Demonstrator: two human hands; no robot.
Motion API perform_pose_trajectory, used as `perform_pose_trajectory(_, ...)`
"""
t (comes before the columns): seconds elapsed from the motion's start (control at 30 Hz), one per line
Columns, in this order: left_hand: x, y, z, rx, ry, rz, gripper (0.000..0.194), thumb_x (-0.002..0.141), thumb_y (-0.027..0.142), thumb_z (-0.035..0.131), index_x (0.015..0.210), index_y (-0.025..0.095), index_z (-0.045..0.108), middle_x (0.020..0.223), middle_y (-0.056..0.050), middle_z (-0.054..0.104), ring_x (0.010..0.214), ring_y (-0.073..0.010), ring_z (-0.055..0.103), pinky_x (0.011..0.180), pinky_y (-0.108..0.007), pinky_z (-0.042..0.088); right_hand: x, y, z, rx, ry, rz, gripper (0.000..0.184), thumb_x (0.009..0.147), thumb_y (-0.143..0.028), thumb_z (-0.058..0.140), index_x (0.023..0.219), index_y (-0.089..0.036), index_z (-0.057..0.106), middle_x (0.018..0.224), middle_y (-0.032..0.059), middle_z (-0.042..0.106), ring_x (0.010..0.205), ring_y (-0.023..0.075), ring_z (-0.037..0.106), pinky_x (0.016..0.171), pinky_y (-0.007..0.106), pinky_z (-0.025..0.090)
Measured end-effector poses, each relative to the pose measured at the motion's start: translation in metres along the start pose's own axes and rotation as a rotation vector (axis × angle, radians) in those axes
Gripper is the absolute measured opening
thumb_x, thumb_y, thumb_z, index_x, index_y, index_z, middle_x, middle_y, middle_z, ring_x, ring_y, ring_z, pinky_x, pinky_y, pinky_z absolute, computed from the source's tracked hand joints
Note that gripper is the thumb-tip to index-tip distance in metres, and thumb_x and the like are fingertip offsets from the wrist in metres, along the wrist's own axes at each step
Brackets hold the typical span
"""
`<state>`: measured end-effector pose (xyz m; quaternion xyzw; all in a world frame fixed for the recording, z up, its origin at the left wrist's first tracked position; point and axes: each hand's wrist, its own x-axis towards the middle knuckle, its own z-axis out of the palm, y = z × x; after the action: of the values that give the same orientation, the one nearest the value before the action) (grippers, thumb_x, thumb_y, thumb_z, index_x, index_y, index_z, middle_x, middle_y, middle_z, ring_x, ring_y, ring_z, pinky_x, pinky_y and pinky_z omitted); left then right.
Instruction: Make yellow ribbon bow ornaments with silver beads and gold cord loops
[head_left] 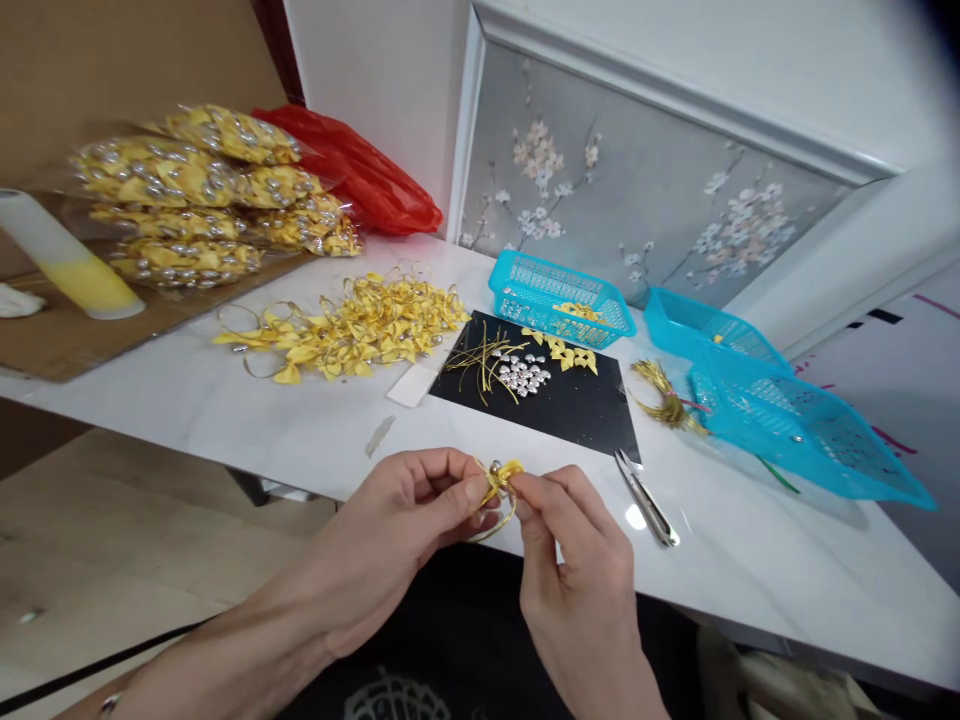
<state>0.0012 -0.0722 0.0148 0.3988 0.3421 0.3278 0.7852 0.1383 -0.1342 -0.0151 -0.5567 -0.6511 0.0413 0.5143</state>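
Between my two hands, just over the table's front edge, is a small yellow ribbon flower (pixel 508 470) with a silver bead and a loop of gold cord. My left hand (pixel 431 500) pinches it from the left with thumb and fingers. From the right, the fingertips of my right hand (pixel 574 545) press on its yellow petal. Beyond them a black mat (pixel 592 405) carries gold cords (pixel 480 362), silver beads (pixel 523 375) and yellow ribbon pieces (pixel 566 350). Metal thread snips (pixel 646 500) lie right of my right hand.
A pile of yellow ribbon flowers (pixel 360 330) lies at left. Behind it are filled clear bags (pixel 165 175), a red plastic bag (pixel 360 170) and a white-yellow tube (pixel 71 260). Blue baskets (pixel 559 285) and blue trays (pixel 810 420) stand right, near a gold cord bundle (pixel 667 400).
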Motion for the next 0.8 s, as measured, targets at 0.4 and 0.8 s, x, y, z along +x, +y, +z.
perform_pose_trajectory(0.4,0.001,0.000,-0.004,-0.089,-0.065,-0.075,0.018,0.082,0.024,0.074,0.069,0.015,0.066,0.074,0.001,0.058,0.075,-0.0115,0.052,0.085,-0.028,0.050,-0.006,0.005,0.003,-0.067,-0.024,-0.023,0.036,0.091,0.002,0.038,0.113,-0.017,0.059,0.081,0.0016,0.047,0.067,0.0126,0.052,0.058,0.025,0.047)
perform_pose_trajectory(0.8,0.002,-0.003,-0.001,0.305,0.099,0.169,0.020,0.082,0.032,0.071,0.069,0.018,0.066,0.067,0.002,0.060,0.066,-0.0133,0.051,0.065,-0.023,0.044,0.006,-0.010,-0.014,-0.134,0.128,-0.016,0.019,0.094,-0.012,0.051,0.108,-0.020,0.061,0.105,0.0079,0.060,0.096,0.0183,0.061,0.077,0.030,0.052)
